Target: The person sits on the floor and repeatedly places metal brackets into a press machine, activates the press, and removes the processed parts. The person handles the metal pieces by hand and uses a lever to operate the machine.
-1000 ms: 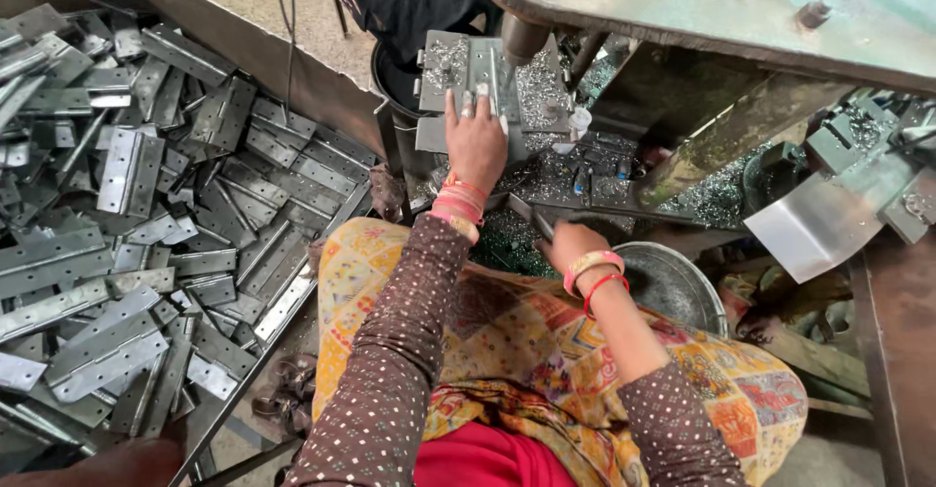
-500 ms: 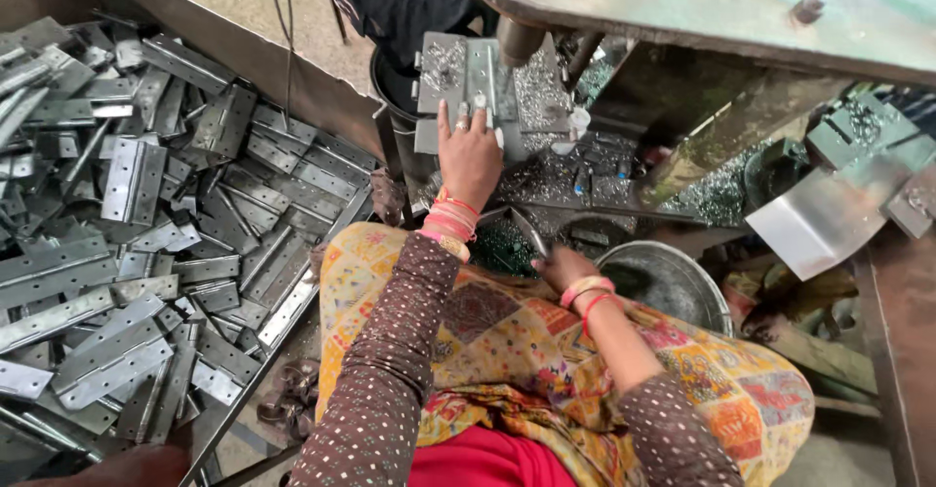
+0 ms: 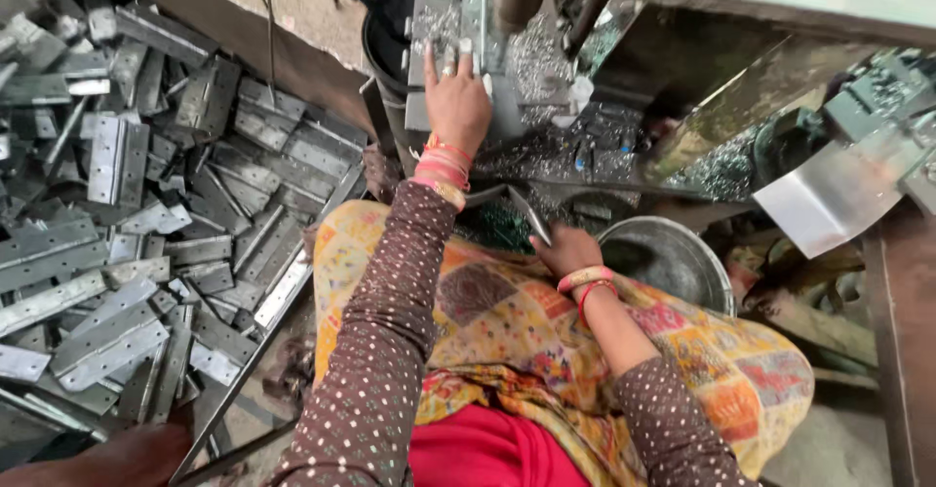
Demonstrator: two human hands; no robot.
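Head view: left hand (image 3: 456, 102) lies flat on the metal plate (image 3: 444, 34); right hand (image 3: 565, 250) grips a bent rod (image 3: 522, 204).

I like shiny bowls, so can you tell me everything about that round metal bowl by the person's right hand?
The metal bowl is round, grey and dull-shiny, like steel, with a thin bright rim. It sits upright low by the person's right knee, just right of the right hand, which is close to its rim; whether they touch cannot be told. Its inside looks dark, and what it holds cannot be made out. The patterned yellow cloth over the lap covers its near edge.
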